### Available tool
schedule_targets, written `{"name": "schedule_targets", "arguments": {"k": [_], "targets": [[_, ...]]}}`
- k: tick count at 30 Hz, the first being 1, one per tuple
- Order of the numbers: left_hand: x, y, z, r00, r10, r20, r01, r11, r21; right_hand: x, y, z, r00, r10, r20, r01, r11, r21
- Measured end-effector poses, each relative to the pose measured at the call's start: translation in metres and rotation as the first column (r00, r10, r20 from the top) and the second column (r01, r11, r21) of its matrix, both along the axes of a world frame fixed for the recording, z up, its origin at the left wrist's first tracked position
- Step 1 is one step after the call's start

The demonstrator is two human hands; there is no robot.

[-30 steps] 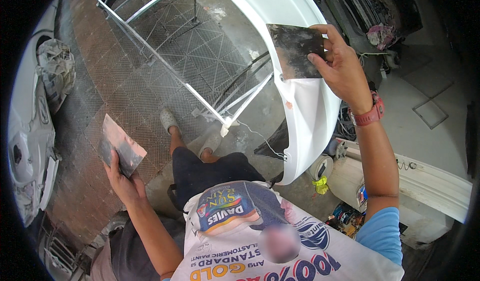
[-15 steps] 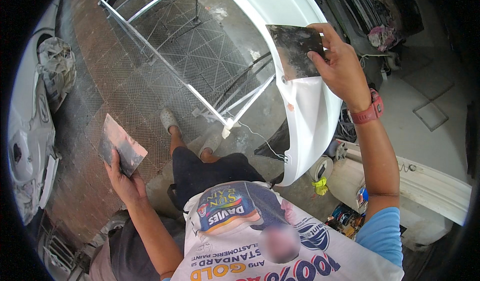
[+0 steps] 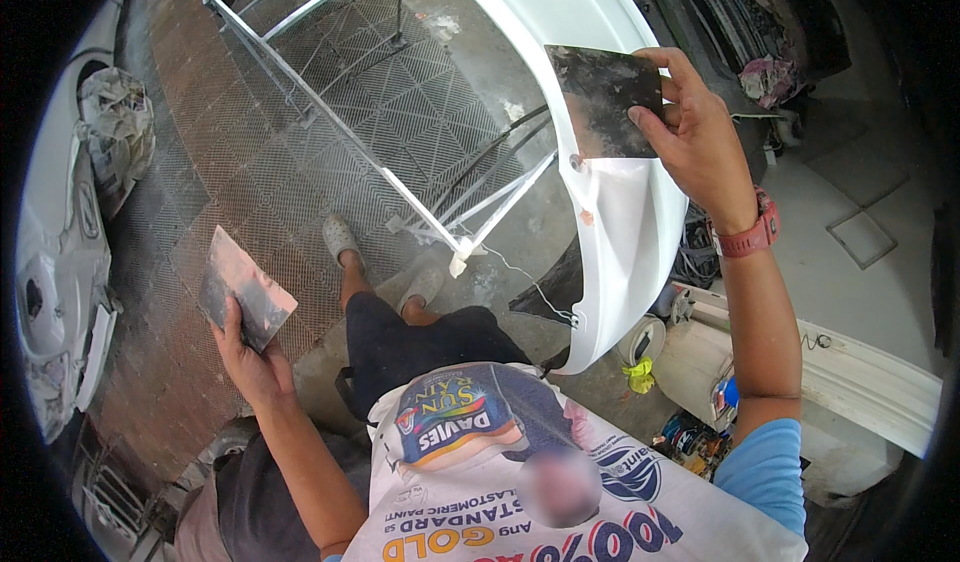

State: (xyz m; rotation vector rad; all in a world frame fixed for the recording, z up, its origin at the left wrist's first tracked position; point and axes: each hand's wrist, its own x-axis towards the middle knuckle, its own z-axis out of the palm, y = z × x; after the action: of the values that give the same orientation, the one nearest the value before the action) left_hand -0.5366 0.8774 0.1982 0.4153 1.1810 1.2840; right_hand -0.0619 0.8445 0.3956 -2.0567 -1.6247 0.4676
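Note:
My left hand (image 3: pixel 255 367) grips a thin flat plate (image 3: pixel 243 292), its face smeared with pinkish body filler and grey marks. Up at the right, my right hand (image 3: pixel 705 147) pinches a dark, dusty rectangular sheet (image 3: pixel 608 102) between thumb and fingers. That sheet lies over or against the upper part of a white car bumper (image 3: pixel 625 252); whether it touches cannot be made out. Below the sheet, a small pinkish patch (image 3: pixel 587 218) shows on the bumper's edge.
A metal stand frame (image 3: pixel 330 117) reaches left from the bumper over a patterned mat (image 3: pixel 270 162). Another car body part (image 3: pixel 65 222) stands at the far left. On the right are a long white panel (image 3: pixel 850 352), a tape roll (image 3: pixel 640 340) and cluttered cans (image 3: pixel 690 432).
My right hand has shifted slightly to the right with the dark sheet. My left hand and its plate have hardly moved.

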Motion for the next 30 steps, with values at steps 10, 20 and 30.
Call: {"name": "schedule_targets", "arguments": {"k": [10, 20, 30], "targets": [[0.001, 0.001, -0.001, 1.0, 0.015, -0.005, -0.015, 1.0, 0.001, 0.007, 0.0, -0.009, 1.0, -0.008, -0.03, 0.008, 1.0, 0.0], [-0.004, 0.002, -0.005, 1.0, 0.004, 0.009, -0.004, 1.0, -0.004, 0.003, -0.01, -0.006, 1.0, -0.019, -0.001, 0.019, 0.999, 0.049], [0.044, 0.007, 0.025, 0.993, -0.118, 0.017, 0.118, 0.993, 0.005, 0.002, -0.011, -0.005, 0.993, -0.087, -0.08, 0.092, 0.994, 0.06]]}}
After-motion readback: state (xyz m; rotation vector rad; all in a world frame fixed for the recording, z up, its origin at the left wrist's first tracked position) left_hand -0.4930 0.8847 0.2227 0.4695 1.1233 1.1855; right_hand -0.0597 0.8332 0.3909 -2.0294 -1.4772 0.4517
